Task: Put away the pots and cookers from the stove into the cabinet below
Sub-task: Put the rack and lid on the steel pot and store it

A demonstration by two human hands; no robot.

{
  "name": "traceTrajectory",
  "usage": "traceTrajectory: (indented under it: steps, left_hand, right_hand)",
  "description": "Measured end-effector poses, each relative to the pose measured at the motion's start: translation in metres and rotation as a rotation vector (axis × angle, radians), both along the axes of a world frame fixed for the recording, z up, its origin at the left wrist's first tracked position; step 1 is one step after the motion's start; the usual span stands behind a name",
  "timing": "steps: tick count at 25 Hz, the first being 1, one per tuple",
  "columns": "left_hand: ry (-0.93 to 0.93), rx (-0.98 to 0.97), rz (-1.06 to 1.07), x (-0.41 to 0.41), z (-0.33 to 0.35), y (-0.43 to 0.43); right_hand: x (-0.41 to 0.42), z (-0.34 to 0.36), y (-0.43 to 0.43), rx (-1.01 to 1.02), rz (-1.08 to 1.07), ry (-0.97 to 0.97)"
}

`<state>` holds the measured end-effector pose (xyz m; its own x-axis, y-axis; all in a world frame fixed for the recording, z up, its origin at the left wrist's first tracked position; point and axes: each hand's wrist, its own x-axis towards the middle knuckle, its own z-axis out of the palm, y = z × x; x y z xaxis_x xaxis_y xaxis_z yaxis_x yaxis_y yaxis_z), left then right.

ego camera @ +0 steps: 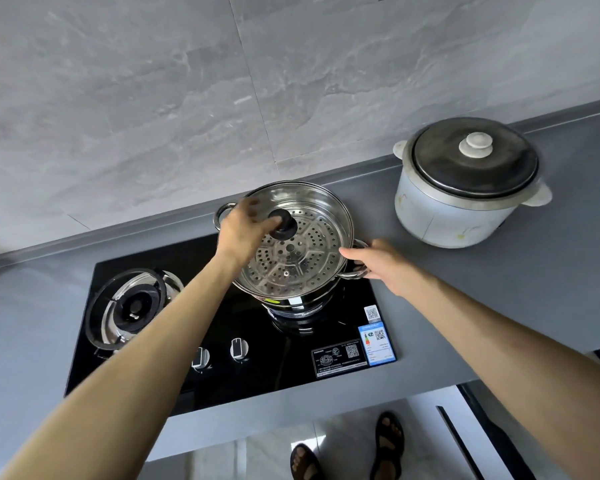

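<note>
A steel steamer [291,258] with a glass lid [312,216] is seen on the right burner of the black stove [222,386], between the two hands. The left hand [243,230] is laid over the lid, its blurred fingers closing toward the black knob [284,224] just to its right; whether the knob is gripped cannot be told. The right hand [378,265] is held loosely spread, fingers touching the steamer's right handle [359,268], not yet closed on it. Beyond and to the right of the right hand, a white rice cooker [465,188] with a dark lid is set on the grey counter [534,289]. Left of the left forearm, the bare burner [132,306] is seen.
</note>
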<state>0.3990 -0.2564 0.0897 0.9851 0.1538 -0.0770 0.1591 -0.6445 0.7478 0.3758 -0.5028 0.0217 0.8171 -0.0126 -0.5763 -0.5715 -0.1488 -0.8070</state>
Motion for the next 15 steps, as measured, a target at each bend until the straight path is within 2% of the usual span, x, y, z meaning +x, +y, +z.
traceTrajectory:
  steps: [2,4,5,7,9,12,15]
  left_hand:
    - [-0.026,-0.133,0.393,-0.017,-0.013,0.018]
    - [0.113,-0.269,0.666,-0.031,-0.033,0.036]
    - [0.2,-0.378,0.723,-0.035,-0.044,0.043]
    - [0.311,-0.59,0.679,-0.039,-0.059,0.049]
    - [0.339,-0.703,0.593,-0.042,-0.064,0.048]
    - [0.324,-0.695,0.584,-0.045,-0.068,0.044]
    - [0.295,-0.598,0.534,-0.047,-0.07,0.044]
  right_hand:
    - [-0.007,-0.002,0.003,0.174,-0.058,0.084]
    - [-0.011,-0.001,0.005,0.288,-0.133,0.125]
    - [-0.012,-0.002,0.006,0.333,-0.174,0.139]
    - [-0.012,-0.003,0.007,0.401,-0.247,0.157]
    - [-0.014,-0.005,0.007,0.463,-0.289,0.162]
    - [-0.022,-0.003,0.009,0.543,-0.264,0.153]
    - [-0.027,-0.003,0.011,0.577,-0.293,0.132]
